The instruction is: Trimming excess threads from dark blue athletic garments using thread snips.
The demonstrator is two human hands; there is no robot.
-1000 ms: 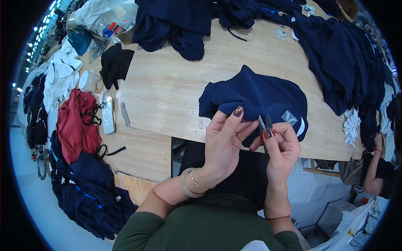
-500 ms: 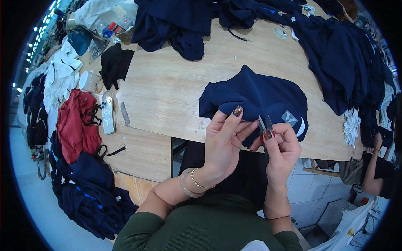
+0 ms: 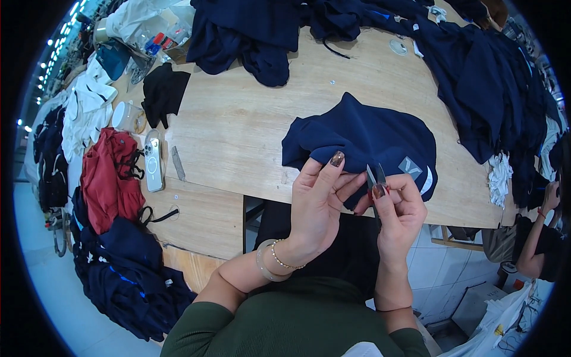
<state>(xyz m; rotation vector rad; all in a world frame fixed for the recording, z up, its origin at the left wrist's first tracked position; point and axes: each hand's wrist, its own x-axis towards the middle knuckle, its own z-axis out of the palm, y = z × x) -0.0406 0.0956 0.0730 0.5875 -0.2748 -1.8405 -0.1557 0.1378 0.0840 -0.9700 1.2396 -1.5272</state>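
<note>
Pale wood worktop (image 3: pixel 238 125), tiled floor below, row of ceiling lights running off at far left. Heaps of dark blue garments (image 3: pixel 476 77) crowd the far and right edges; a black cloth (image 3: pixel 162 90) lies near the far-left corner. Left edge: red garment (image 3: pixel 110 178), phone (image 3: pixel 153 160) face down, small grey strip (image 3: pixel 178 163) just beside it, white cup (image 3: pixel 126 116) behind; can't tell what's in it. More dark blue clothes (image 3: pixel 128 279) piled on the floor below the left edge. Another person (image 3: pixel 538 238) at the right rim.

Navy garment (image 3: pixel 369 140) lies bunched at the near edge, right of centre, grey and white mark on its near-right part. My left hand (image 3: pixel 318 202) pinches its near hem, thumb on top, fingers closed on the fabric. My right hand (image 3: pixel 399 208) is wrapped around small thread snips (image 3: pixel 375 178), blades pointing up and only slightly apart, tips just beside the hem my left holds. Both hands sit right at the near edge, touching each other.
</note>
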